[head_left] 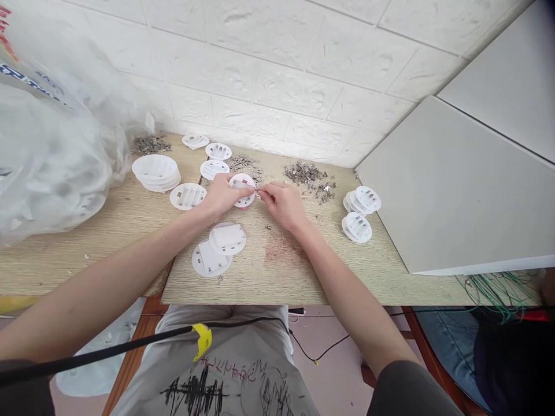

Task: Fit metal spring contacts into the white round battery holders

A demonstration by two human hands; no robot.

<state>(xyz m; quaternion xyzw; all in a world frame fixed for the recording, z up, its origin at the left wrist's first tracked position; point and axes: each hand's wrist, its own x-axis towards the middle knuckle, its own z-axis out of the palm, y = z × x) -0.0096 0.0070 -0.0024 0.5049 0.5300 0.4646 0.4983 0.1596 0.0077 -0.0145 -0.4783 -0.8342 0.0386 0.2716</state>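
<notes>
A round white plastic battery holder (241, 184) is gripped in my left hand (223, 196), tilted up a little above the table. My right hand (284, 203) pinches at the holder's right edge; whatever is between its fingertips is too small to name. Two more white discs, one overlapping the other (228, 238), lie nearer to me, below my left hand. Small metal clips (306, 173) are heaped behind my right hand, and a looser scatter of metal pieces (245, 164) lies behind the left. Several similar discs (188, 197) rest left of my left hand.
Stacked white discs (156, 170) and a large clear plastic bag (52, 150) stand on the left. More discs (359, 227) sit at the right by a grey panel (468, 190). Green wires (494, 292) hang at the right edge. A black cable (143, 344) crosses my lap.
</notes>
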